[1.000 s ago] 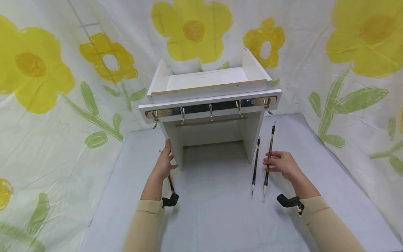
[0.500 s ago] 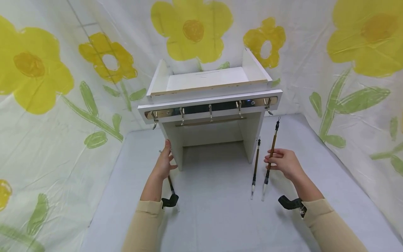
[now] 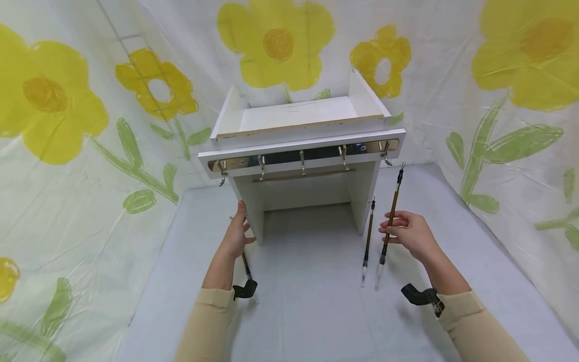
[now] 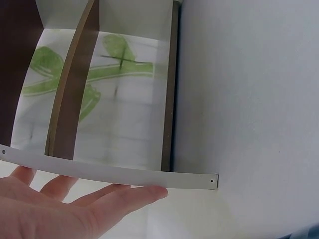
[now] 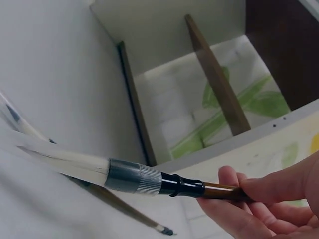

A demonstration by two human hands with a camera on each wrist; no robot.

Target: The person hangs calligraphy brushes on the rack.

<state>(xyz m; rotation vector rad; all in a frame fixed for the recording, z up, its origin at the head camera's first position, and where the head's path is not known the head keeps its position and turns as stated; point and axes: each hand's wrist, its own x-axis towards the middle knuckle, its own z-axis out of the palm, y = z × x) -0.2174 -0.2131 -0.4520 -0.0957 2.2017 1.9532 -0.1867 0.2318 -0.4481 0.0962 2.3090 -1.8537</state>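
Note:
A white shelf unit [image 3: 307, 109] stands on the table, with a metal rail of several hooks [image 3: 302, 162] across its front. My left hand [image 3: 235, 236] rests against the unit's left side panel [image 4: 114, 175], its fairly straight fingers touching the outside. To the right of the unit, my right hand [image 3: 410, 235] pinches a calligraphy brush [image 3: 393, 208] by its brown handle. The brush's loop points up and away, and its white tip [image 5: 75, 164], in a clear cap, points down. A second brush [image 3: 369, 231] lies between this hand and the right panel.
Another brush [image 3: 246, 265] lies by the left wrist, partly hidden by the hand and wrist camera. The pale-covered table [image 3: 307, 306] reaches back to a white curtain [image 3: 434, 70] with yellow flowers. A wooden bar [image 3: 312, 174] spans the unit below the hooks.
The brush in my right hand has tilted up, its loop end rising toward the rightmost hook. The right hand shifts slightly right. My left hand stays in place.

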